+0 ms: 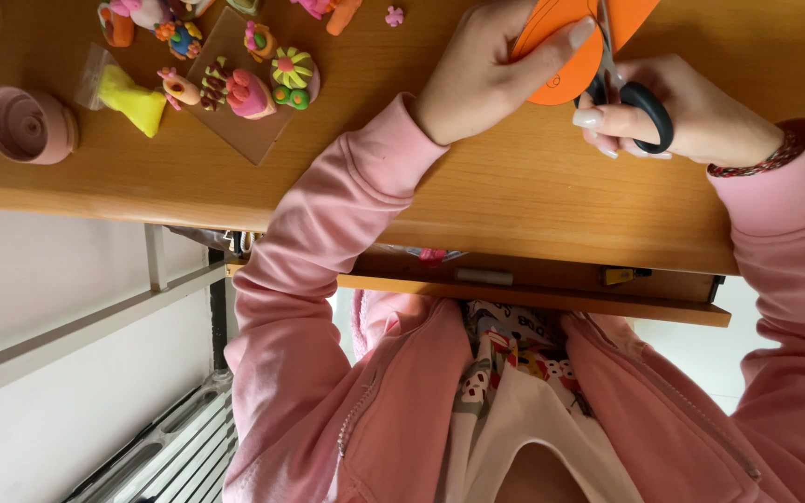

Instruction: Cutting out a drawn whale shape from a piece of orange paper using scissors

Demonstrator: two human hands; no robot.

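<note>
Gripping an orange sheet of paper (566,56) near the top edge of the view, the left hand (482,79) has its fingers curled round the near side of the sheet, the thumb laid flat across its orange face. Just to the right, the right hand (677,116) holds a pair of black-handled scissors (631,98), fingers threaded through the loops and closed on them, with the blades reaching up into the paper. How far the blades are parted cannot be told, since they run off the top of the view. Paper and scissors both sit above the far part of a wooden desk (533,186), the two hands close together with only the paper between them. A beaded bracelet (766,160) circles the right wrist, just where the pink sleeve (794,261) begins.

Well off to the left on the same desk lies a brown card (249,140) with small bright clay figures (253,88) on it: flowers in pink, yellow and green. Beside the card lies a yellow lump of clay (132,98) partly in clear wrap, and further left a round pink tub (30,126) stands near the desk edge. Below the desk edge an open drawer (533,284) shows a few small items inside, too dim to make out
</note>
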